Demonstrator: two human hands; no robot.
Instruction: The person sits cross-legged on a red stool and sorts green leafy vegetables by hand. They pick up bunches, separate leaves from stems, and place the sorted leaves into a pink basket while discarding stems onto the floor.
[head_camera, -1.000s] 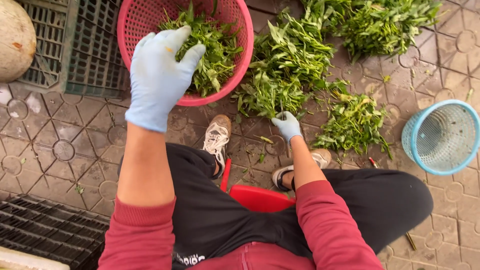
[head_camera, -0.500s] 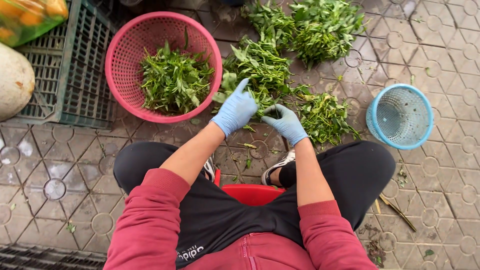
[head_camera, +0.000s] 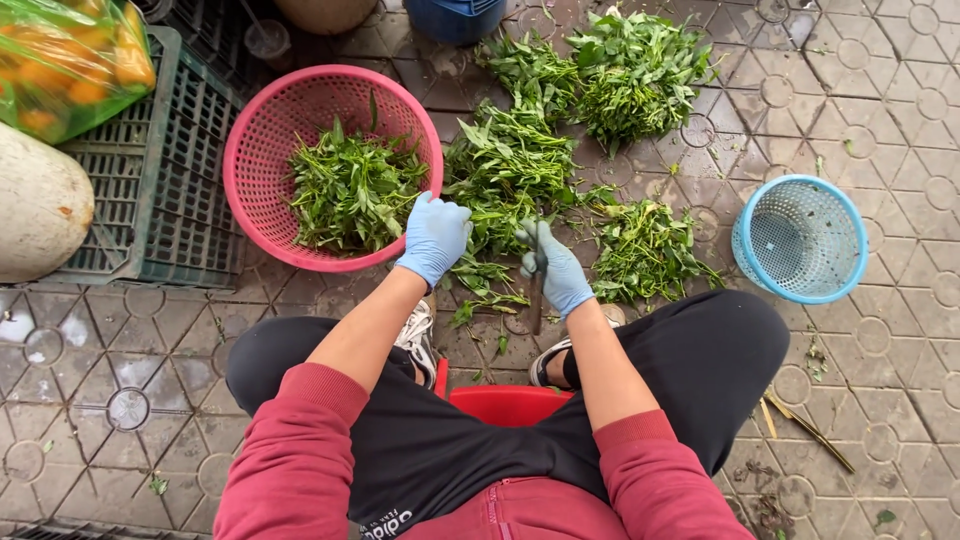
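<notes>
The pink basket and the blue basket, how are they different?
The pink basket is bigger and holds green leaves; the blue basket is smaller and nearly empty. The pink one sits by the left hand, the blue one farther right. Both are round plastic mesh.

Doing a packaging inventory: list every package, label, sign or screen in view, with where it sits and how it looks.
Clear plastic bag: top left, on the dark crate; crumpled, green-tinted film over orange contents.
White lettering: bottom edge, on the person's black clothing; small, partly cut off.
No signs or screens in view.
</notes>
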